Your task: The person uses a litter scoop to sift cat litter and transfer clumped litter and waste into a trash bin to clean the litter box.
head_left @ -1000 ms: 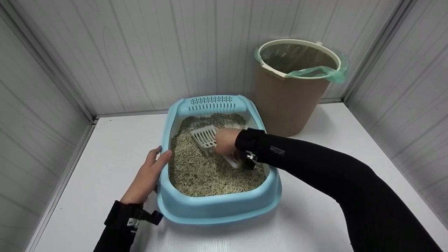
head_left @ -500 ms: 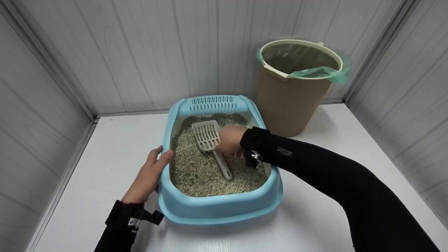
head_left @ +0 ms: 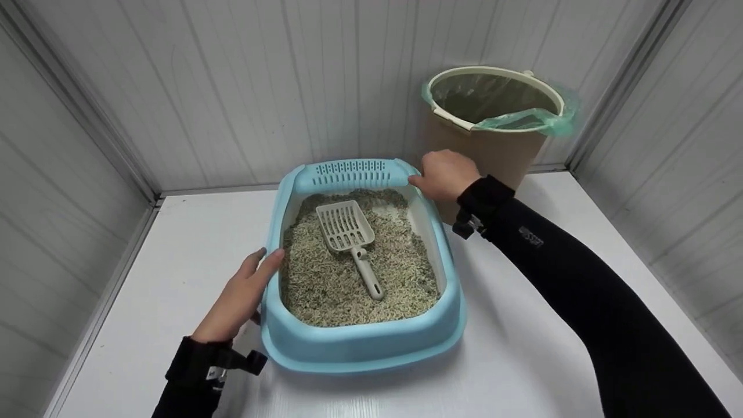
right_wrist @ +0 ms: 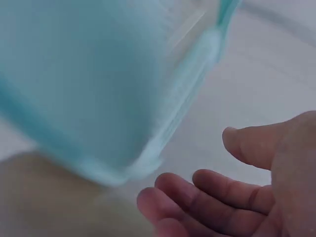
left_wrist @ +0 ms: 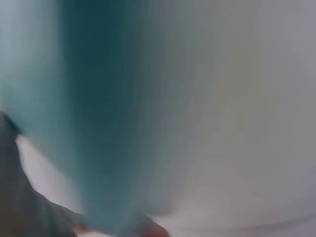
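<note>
A light-blue litter box [head_left: 360,348] holds a bed of pellet litter [head_left: 316,290]. On the litter lies a pale slotted litter scoop [head_left: 348,226], its handle toward the front. My left hand [head_left: 241,296] grips the box's left rim, thumb over the top and fingers on the outside. My right hand [head_left: 450,175] is at the back right corner of the box. In the right wrist view its thumb and relaxed fingers [right_wrist: 222,202] stand apart, with nothing between them. The left wrist view is mostly blurred blue and white close up.
Behind and right of the box stands a brown bin [head_left: 493,157] with a cream rim and a green liner bag hanging over it. White table surface [head_left: 191,249] shows on both sides of the box. Pale panelled walls [head_left: 232,87] enclose the back and sides.
My right hand has let go of the scoop, leaving it lying on the litter, and has moved back and right to the box's corner. The left hand stays on the rim.
</note>
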A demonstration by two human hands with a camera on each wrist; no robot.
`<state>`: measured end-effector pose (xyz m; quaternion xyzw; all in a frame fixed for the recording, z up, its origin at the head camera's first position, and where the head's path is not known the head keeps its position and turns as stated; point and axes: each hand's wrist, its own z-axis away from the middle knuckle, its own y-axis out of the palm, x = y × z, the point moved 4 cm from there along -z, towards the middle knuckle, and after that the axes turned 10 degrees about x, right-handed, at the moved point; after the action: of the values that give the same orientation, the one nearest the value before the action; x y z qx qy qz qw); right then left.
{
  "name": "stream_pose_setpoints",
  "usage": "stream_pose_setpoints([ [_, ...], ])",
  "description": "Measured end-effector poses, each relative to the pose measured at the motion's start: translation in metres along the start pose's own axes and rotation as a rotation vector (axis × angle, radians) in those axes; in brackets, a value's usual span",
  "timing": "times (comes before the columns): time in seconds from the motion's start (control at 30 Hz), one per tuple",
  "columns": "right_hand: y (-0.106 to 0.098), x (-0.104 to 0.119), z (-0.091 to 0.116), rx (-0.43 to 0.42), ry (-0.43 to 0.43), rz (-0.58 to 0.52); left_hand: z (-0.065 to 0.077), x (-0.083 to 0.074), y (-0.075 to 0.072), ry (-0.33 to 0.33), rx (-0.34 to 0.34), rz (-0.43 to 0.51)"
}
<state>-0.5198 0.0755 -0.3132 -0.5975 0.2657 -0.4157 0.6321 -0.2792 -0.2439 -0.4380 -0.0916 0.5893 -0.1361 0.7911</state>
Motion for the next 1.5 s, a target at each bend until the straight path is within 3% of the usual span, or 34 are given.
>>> stream_pose_setpoints([
  [0.1,0.018,-0.027,-0.009,0.077,0.012,-0.017,0.013,-0.012,-0.001,-0.018,0.024,-0.094],
  [0.23,0.039,-0.044,-0.013,0.207,0.004,-0.166,0.033,-0.029,0.004,-0.035,0.047,-0.301],
  [0.33,0.048,-0.043,-0.008,0.219,0.039,-0.299,0.050,-0.040,0.012,-0.057,-0.011,-0.518],
  [0.47,0.058,-0.048,-0.009,0.150,0.064,-0.415,0.066,-0.051,0.029,-0.073,-0.133,-0.737],
  [0.63,0.064,-0.047,-0.007,0.109,0.080,-0.458,0.077,-0.057,0.048,-0.035,-0.228,-0.832],
  [0.83,0.068,-0.049,-0.008,0.095,0.074,-0.495,0.083,-0.058,0.049,-0.010,-0.228,-0.831],
  [1.0,0.068,-0.039,0.014,0.099,0.081,-0.571,0.088,-0.054,0.032,-0.018,-0.203,-0.805],
  [1.3,0.093,-0.021,0.045,0.117,0.116,-0.825,0.075,-0.025,-0.036,-0.041,-0.143,-0.712],
  [1.4,0.101,-0.022,0.052,0.162,0.124,-0.886,0.069,-0.018,-0.058,-0.008,-0.175,-0.697],
  [1.5,0.102,-0.030,0.053,0.161,0.134,-0.846,0.066,-0.013,-0.066,0.038,-0.278,-0.704],
])
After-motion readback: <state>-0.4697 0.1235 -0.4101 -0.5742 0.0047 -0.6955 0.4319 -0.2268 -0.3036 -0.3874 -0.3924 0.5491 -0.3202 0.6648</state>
